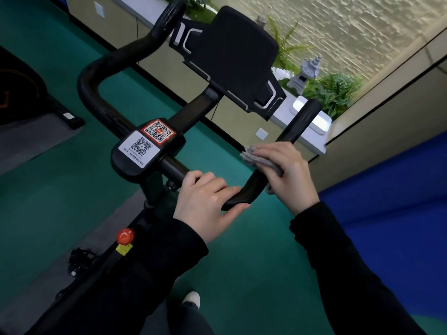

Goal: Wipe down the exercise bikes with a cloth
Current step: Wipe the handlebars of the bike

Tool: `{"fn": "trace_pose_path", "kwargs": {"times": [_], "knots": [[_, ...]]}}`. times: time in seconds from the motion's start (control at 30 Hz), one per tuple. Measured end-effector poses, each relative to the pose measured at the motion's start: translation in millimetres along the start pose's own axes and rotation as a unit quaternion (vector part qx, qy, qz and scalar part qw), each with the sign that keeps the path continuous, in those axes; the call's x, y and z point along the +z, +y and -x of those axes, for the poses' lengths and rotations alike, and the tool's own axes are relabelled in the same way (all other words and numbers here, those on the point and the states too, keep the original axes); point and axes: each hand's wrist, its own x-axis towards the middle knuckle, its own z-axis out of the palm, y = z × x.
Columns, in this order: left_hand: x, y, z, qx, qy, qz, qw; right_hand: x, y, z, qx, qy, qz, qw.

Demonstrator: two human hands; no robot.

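Cloth work on the right horn of the black tubular handlebar [300,122]: the right hand [287,170] has its fingers curled over the crumpled grey cloth [254,157], clamping it round the bar. The left hand [205,199] steadies just beside it, fingers laid over the lower bend, thumb hooked beneath. Early going on this black exercise bike [135,165], I'd say. The left horn, the black tablet holder [237,52], the frame and the red knob [125,235] all look yet to be wiped.

Probably a gym: exercise bike [188,110] at centre, second machine [21,93] at 9 o'clock, blue mat [387,189] at 3 o'clock, green floor [72,189].
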Motion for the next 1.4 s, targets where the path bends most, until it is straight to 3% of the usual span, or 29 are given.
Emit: {"fn": "trace_pose_path", "kwargs": {"times": [0.23, 0.33, 0.5, 0.7, 0.9, 1.03, 1.23, 1.4], "knots": [[0.7, -0.8, 1.3, -0.005, -0.012, 0.004, 1.0, -7.4, 4.6, 0.7, -0.033, -0.045, 0.063, 0.996], [0.4, -1.0, 1.4, -0.003, -0.014, -0.001, 1.0, -10.9, 0.1, -13.2, -0.047, -0.107, 0.043, 0.992], [-0.8, 1.9, 0.7, -0.009, -0.009, 0.0, 1.0, -15.6, -2.5, -42.6, -0.128, -0.279, 0.05, 0.95], [-1.3, 4.1, 1.3, -0.022, -0.01, 0.001, 1.0, -16.0, 4.7, -68.5, -0.15, -0.322, 0.096, 0.93], [-0.8, 6.3, 0.7, -0.03, -0.005, 0.0, 1.0, -10.1, -0.1, -82.9, -0.127, -0.434, 0.062, 0.89], [-2.5, 6.7, 0.6, -0.034, -0.013, 0.002, 0.999, -8.7, 8.6, -94.2, -0.114, -0.444, 0.096, 0.884], [-1.3, 10.0, -1.1, -0.042, -0.015, 0.005, 0.999, -2.6, -1.0, -88.0, -0.125, -0.478, 0.062, 0.867], [-2.6, 9.9, -1.0, -0.049, -0.029, 0.009, 0.998, 1.7, 0.5, -101.4, -0.098, -0.511, 0.137, 0.843]]}}
